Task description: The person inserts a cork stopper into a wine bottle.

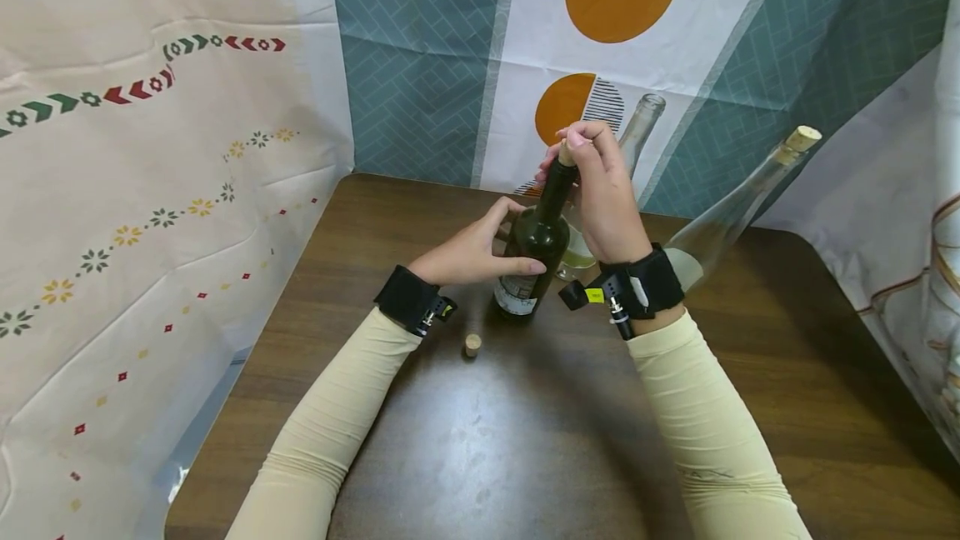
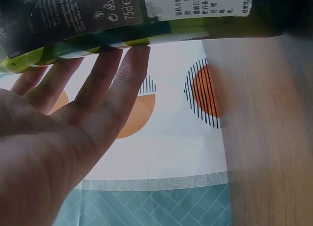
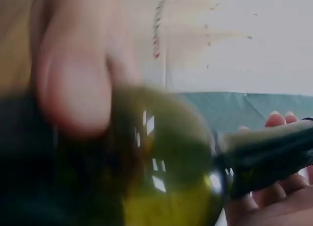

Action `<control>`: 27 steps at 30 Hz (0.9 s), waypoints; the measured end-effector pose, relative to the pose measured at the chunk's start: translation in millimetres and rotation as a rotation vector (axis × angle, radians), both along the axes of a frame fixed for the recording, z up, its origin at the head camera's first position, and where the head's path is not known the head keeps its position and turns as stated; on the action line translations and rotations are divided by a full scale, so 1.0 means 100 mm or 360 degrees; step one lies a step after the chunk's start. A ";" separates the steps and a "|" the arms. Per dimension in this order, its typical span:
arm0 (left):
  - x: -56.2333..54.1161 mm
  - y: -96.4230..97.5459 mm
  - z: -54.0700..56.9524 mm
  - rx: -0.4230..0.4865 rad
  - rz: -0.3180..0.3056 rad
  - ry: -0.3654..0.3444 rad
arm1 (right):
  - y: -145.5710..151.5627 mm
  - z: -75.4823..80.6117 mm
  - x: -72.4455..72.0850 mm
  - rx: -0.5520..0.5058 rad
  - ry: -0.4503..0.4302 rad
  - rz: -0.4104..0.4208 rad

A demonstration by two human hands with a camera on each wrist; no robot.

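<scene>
A dark green wine bottle [image 1: 542, 232] stands slightly tilted on the table in the head view. My left hand [image 1: 472, 250] grips its body, thumb across the front and fingers reaching behind. At the mouth, my right hand [image 1: 606, 202] pinches a cork [image 1: 567, 154] sitting at the top of the neck; how deep it sits is hidden by the fingers. In the left wrist view, fingertips of the left hand [image 2: 73, 123] touch the labelled side of the bottle [image 2: 93, 15]. A blurred right thumb [image 3: 76, 86] fills part of the right wrist view, before the green glass.
A loose cork [image 1: 472, 345] is on the brown table [image 1: 480, 457], nearer me than the bottle. Behind my right hand stands an uncorked clear bottle [image 1: 642, 125]. Farther right, a clear bottle [image 1: 723, 207] has a cork [image 1: 803, 138] in its mouth. Patterned cloths hang around the table.
</scene>
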State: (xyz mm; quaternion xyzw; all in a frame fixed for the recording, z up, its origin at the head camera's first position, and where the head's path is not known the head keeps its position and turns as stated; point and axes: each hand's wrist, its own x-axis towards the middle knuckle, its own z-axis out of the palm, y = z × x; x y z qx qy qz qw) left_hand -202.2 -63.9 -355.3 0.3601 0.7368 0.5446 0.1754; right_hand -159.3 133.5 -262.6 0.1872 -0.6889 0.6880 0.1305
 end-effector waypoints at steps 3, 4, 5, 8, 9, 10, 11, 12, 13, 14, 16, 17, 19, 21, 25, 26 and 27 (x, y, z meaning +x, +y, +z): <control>-0.01 0.00 -0.02 0.0023 -0.0008 -0.0008 | -0.01 -0.05 -0.04 -0.0067 -0.0123 0.0116; -0.02 0.01 -0.02 0.0030 -0.0013 -0.0010 | -0.02 -0.06 -0.05 -0.0069 -0.0148 0.0151; -0.02 0.01 -0.03 0.0038 -0.0019 -0.0013 | -0.03 -0.07 -0.06 -0.0064 -0.0158 0.0180; -0.04 0.01 -0.04 0.0052 -0.0025 -0.0026 | -0.05 -0.08 -0.07 -0.0061 -0.0157 0.0248; -0.05 0.01 -0.05 0.0053 -0.0024 -0.0023 | -0.07 -0.08 -0.08 -0.0067 -0.0152 0.0255; -0.05 0.01 -0.05 0.0049 -0.0020 -0.0023 | -0.08 -0.09 -0.08 -0.0084 -0.0149 0.0262; -0.06 0.01 -0.05 0.0048 -0.0019 -0.0025 | -0.09 -0.09 -0.08 -0.0096 -0.0144 0.0265; -0.05 0.01 -0.06 0.0046 -0.0018 -0.0024 | -0.10 -0.09 -0.08 -0.0112 -0.0141 0.0264; -0.05 0.02 -0.06 0.0044 -0.0021 -0.0025 | -0.10 -0.09 -0.08 -0.0133 -0.0141 0.0263; -0.05 0.03 -0.06 0.0044 -0.0022 -0.0024 | -0.11 -0.09 -0.08 -0.0151 -0.0140 0.0259; -0.04 0.04 -0.06 0.0043 -0.0026 -0.0026 | -0.11 -0.09 -0.07 -0.0187 -0.0131 0.0255; -0.04 0.04 -0.06 0.0046 -0.0030 -0.0028 | -0.12 -0.09 -0.07 -0.0198 -0.0124 0.0250; -0.04 0.05 -0.05 0.0045 -0.0032 -0.0027 | -0.12 -0.08 -0.06 -0.0214 -0.0112 0.0245; -0.04 0.05 -0.05 0.0041 -0.0029 -0.0021 | -0.12 -0.07 -0.06 -0.0212 -0.0103 0.0242; -0.05 0.04 -0.05 0.0057 -0.0025 -0.0028 | -0.13 -0.10 -0.07 -0.0165 -0.0060 0.0206; -0.05 0.03 -0.06 0.0065 -0.0028 -0.0034 | -0.14 -0.13 -0.07 -0.0126 -0.0027 0.0177; -0.05 0.03 -0.06 0.0071 -0.0034 -0.0047 | -0.14 -0.17 -0.07 -0.0079 0.0008 0.0143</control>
